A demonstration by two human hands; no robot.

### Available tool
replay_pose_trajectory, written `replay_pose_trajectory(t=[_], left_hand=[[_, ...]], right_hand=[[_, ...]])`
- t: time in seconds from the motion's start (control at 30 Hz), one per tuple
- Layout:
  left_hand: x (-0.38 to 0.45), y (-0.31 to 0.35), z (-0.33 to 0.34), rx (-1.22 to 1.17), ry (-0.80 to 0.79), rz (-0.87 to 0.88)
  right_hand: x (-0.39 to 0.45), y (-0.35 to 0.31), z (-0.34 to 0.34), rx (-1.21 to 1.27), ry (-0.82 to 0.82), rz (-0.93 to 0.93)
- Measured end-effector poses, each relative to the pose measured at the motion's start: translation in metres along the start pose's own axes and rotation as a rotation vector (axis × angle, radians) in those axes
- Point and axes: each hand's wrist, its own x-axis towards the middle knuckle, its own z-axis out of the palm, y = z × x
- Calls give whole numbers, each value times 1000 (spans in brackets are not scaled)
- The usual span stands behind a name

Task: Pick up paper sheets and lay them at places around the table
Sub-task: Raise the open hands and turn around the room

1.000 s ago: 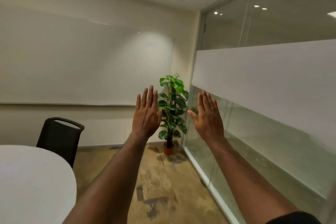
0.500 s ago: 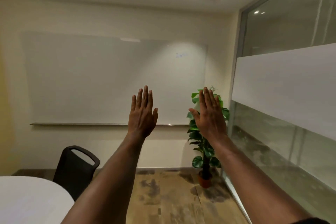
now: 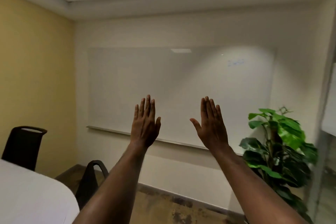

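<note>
Head view: left hand (image 3: 145,127) and right hand (image 3: 211,125) both raised in front of the whiteboard (image 3: 181,87), backs to camera, fingers straight and together, grip open, holding nothing. White table (image 3: 32,192) near left, bare where visible; can't see any paper sheets. Two dark chairs (image 3: 21,146) beside it, plant (image 3: 278,152) far right

Left hand (image 3: 145,125) and right hand (image 3: 211,126) raised, fingers straight — both empty, backs to camera. Whiteboard (image 3: 181,87) behind; white worktop (image 3: 32,192) lower left — plant (image 3: 278,151) right.
</note>
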Motion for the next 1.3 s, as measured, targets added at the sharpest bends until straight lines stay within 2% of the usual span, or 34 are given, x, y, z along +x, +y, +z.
replay_pose_trajectory(t=[0.07, 0.1, 0.17, 0.2, 0.27, 0.3, 0.37, 0.4, 0.47, 0.5, 0.57, 0.6, 0.67, 0.7, 0.77, 0.8, 0.87, 0.9, 0.97, 1.0, 1.03, 1.07, 1.1, 1.17, 1.2, 1.27, 1.3], left_hand=[[29, -15, 33, 49, -26, -41], [32, -14, 34, 48, -1, -57], [49, -34, 73, 89, -21, -114], [51, -35, 75, 62, 0, -131], [72, -64, 115, 115, -9, -132], [75, -65, 117, 102, 19, -121], [93, -104, 157, 157, -3, -122], [96, -107, 158, 135, 20, -140], [118, -160, 197, 190, 2, -165], [121, -163, 198, 173, 17, -185], [152, -225, 230, 229, 2, -202], [155, -228, 229, 219, 23, -207], [187, -291, 256, 278, 13, -231], [192, -293, 255, 263, 38, -233], [220, -352, 279, 326, -3, -263], [224, -353, 279, 323, 25, -254], [241, -407, 307, 369, -15, -270], [242, -409, 307, 362, 22, -262], [256, -462, 336, 426, -19, -273], [257, -465, 336, 417, 10, -267], [263, -492, 352, 458, -10, -275], [270, -519, 365, 479, -32, -303], [271, -522, 366, 461, -4, -309], [286, -577, 398, 532, -51, -345], [286, -580, 399, 516, -24, -355], [301, -632, 427, 575, -64, -398], [300, -636, 428, 556, -44, -396]], right_hand=[[41, 6, 48, 55, -32, -56], [44, 5, 48, 40, -10, -53], [71, 8, 103, 98, -29, -126], [73, 7, 105, 86, -15, -126], [101, 6, 163, 145, -22, -150], [104, 5, 165, 143, -12, -138], [132, -4, 229, 172, -28, -167], [133, -5, 232, 168, -37, -156], [169, -26, 298, 193, -23, -185], [173, -26, 300, 190, -28, -176], [218, -52, 363, 213, -34, -189], [221, -53, 365, 204, -22, -182], [269, -82, 425, 238, -21, -190], [272, -82, 426, 236, -3, -181], [316, -113, 483, 279, -13, -197], [321, -115, 483, 263, 1, -203], [353, -147, 542, 307, -29, -221], [354, -149, 542, 306, -14, -224], [381, -179, 602, 356, -28, -242], [383, -182, 603, 354, -14, -246], [397, -198, 633, 379, -19, -263], [412, -214, 663, 389, -26, -279], [415, -218, 665, 390, -17, -282], [443, -254, 728, 444, -37, -311], [445, -259, 730, 434, -28, -322], [476, -294, 791, 502, -39, -362], [479, -297, 791, 493, -32, -372]])
